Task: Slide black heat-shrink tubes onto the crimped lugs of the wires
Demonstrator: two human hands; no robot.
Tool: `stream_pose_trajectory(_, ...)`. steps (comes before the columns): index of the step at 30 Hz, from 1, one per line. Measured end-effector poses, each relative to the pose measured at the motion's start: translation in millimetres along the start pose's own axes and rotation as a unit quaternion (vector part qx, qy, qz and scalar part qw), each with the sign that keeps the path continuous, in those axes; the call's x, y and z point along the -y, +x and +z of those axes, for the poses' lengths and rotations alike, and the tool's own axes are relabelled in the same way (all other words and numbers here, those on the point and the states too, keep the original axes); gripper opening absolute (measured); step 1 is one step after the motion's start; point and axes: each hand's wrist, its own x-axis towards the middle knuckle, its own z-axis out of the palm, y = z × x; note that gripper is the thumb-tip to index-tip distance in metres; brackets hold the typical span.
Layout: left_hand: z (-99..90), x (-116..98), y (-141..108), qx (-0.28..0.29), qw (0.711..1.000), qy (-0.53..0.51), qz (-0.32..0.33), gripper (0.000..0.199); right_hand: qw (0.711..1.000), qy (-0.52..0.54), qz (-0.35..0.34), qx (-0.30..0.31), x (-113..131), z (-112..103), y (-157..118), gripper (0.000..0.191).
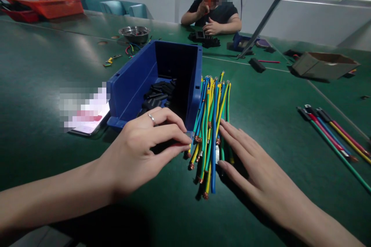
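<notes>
A loose bundle of blue, yellow and green cut wires lies on the green table, many with metal lugs at the far ends and several with bare copper at the near ends. My left hand, with a ring on one finger, is closed in a pinch at the bundle's left edge, its fingertips on a wire. Along the right edge rests my right hand, open, with fingers stretched out against the wires. Just behind my left hand, a blue plastic bin holds several black sleeves.
A phone lies left of the bin. More wires are at the right, below a cardboard box. A metal bowl and an orange basket stand farther back. Across the table a person works with both hands.
</notes>
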Motion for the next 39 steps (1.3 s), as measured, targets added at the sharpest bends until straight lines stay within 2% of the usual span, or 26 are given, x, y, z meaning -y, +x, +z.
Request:
stream_pose_trajectory(6,-0.4,-1,-1,-0.001,1.000,0.004,0.001,0.010,0.998,0.034,0.002,-0.044,-1,-5,1,0.030)
stream_pose_trajectory(11,0.4,0,-1,0.001,1.000,0.018,0.016,0.010,0.997,-0.003,0.048,-0.058,2,-2,5,0.048)
stream_pose_trajectory(16,1.6,0,0,-0.005,1.000,0.015,0.021,0.009,0.994,-0.045,0.073,-0.065,1,3,17,0.058)
stream_pose_trajectory(22,1.4,0,0,-0.001,0.999,0.027,0.028,0.009,0.991,-0.032,0.103,-0.076,-3,5,27,0.061)
stream_pose_trajectory(27,1.4,-1,-2,-0.006,0.999,0.027,0.037,0.009,0.995,-0.005,0.085,-0.052,-7,4,24,0.063)
stream_pose_trajectory(30,1.6,-1,-3,-0.010,0.999,0.032,0.037,0.010,0.996,-0.040,0.063,-0.042,-8,5,22,0.058)
stream_pose_trajectory(34,1.0,-1,-3,-0.007,0.999,0.034,0.024,0.011,0.994,-0.089,0.027,-0.055,-8,8,21,0.059)
stream_pose_trajectory(39,1.0,-1,-4,0.001,0.999,0.034,0.024,0.012,0.993,-0.083,0.020,-0.080,-7,7,20,0.056)
